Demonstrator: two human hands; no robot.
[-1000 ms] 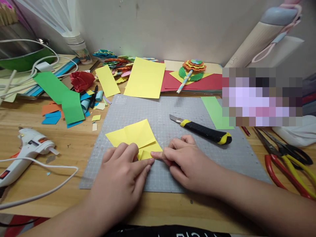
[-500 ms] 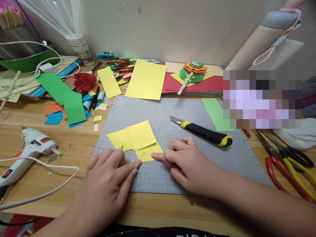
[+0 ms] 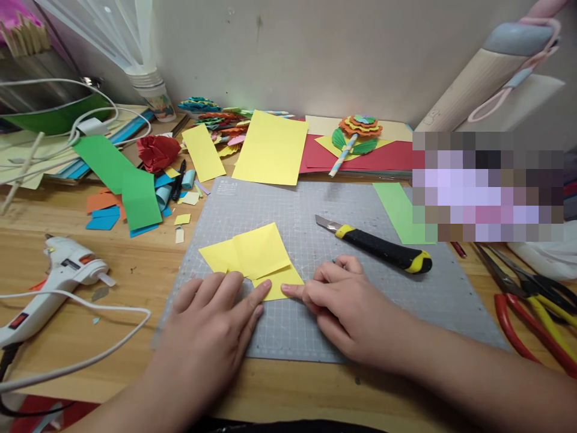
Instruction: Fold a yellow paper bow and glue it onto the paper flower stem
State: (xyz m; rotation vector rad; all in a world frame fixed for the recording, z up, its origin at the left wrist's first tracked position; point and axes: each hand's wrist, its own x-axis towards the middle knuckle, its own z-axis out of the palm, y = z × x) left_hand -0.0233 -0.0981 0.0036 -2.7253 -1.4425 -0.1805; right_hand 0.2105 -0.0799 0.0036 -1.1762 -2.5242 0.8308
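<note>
A folded piece of yellow paper [image 3: 261,249] lies on the grey cutting mat [image 3: 288,337], its layers overlapping at angles. My left hand [image 3: 211,328] rests at its near left side, index finger pressing the lower flap and the other fingers bent over the left edge. From the right, the index fingertip of my right hand [image 3: 347,300] pins the flap's right corner, with the remaining fingers curled in. Both hands hold the paper down. Beyond my right hand lies a black and yellow utility knife [image 3: 378,246], its blade out.
A glue gun [image 3: 58,282] with a white cord lies left. Green paper [image 3: 139,198] and scraps sit behind it. Yellow sheets [image 3: 270,147], a paper flower [image 3: 356,135] and a crumpled red paper flower [image 3: 157,151] are at the back. Scissors [image 3: 536,276] and red-and-yellow-handled tools [image 3: 518,331] lie right.
My left index finger has moved from the flap's lower edge up onto the flap. My right fingertip stays at the corner. The whole view has shifted slightly.
</note>
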